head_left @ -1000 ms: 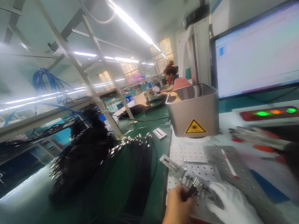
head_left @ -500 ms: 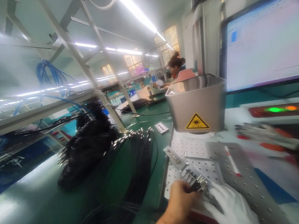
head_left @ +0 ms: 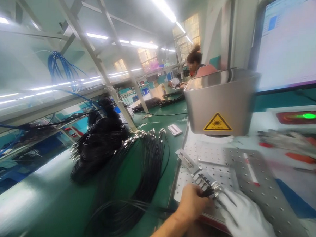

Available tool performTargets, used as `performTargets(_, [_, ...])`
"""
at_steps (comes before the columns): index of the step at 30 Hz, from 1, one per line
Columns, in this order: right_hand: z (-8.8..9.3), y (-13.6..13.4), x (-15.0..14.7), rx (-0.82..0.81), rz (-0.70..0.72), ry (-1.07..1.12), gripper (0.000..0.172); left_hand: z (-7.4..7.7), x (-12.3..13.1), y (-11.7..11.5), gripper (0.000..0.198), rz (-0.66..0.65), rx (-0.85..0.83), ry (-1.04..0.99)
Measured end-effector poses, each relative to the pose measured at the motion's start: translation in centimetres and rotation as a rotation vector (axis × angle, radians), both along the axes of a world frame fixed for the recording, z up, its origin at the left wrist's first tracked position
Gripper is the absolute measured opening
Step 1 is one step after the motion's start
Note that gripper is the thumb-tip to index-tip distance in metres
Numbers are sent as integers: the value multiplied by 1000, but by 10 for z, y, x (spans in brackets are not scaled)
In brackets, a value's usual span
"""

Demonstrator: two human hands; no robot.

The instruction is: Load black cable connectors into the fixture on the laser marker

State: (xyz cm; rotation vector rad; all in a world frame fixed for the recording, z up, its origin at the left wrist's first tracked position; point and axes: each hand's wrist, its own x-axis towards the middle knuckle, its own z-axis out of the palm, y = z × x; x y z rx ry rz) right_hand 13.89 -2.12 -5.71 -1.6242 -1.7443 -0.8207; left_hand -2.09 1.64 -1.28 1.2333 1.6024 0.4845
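1. Far left, on a green tabletop (head_left: 43,209), I see a tall heap of coiled black cables (head_left: 98,150).
2. Next, a loose fan of black cables with silver ends (head_left: 147,168) curves toward me.
3. The bare left hand (head_left: 192,201) is closed, fingers wrapped around a short bunch of black cables with silver connectors (head_left: 214,190).
4. Those connectors are at the near end of a long silver metal fixture (head_left: 190,164), slanted on a white perforated plate (head_left: 181,182).
5. Behind stands a boxy brushed-metal housing (head_left: 220,101) bearing a yellow warning triangle (head_left: 217,123).
6. The white-gloved right hand (head_left: 244,213) is half curled beside the connectors; I cannot tell whether it grips anything.
7. Rightmost, a white pen with a red end (head_left: 250,168) lies on a grey perforated plate (head_left: 270,201).
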Motion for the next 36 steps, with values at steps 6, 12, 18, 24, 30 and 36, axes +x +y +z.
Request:
performTargets(6, [2, 4, 2, 9, 27, -42, 43, -3, 1, 0, 14, -2, 6, 10])
performTargets(12, [2, 4, 3, 35, 71, 17, 41, 0, 3, -1, 21, 21, -12, 11])
performTargets(18, [8, 1, 5, 8, -33, -81, 44, -2, 4, -1, 21, 37, -54, -23])
performTargets(24, [13, 0, 3, -11, -17, -74, 46, -6, 3, 2, 22, 32, -74, -6])
performTargets(30, [-6, -2, 3, -88, -195, -191, 60, 0, 3, 2, 18, 37, -99, -52])
performTargets(36, [-12, 5, 4, -66, -98, -98, 48, 3, 6, 1, 16, 18, -88, 25])
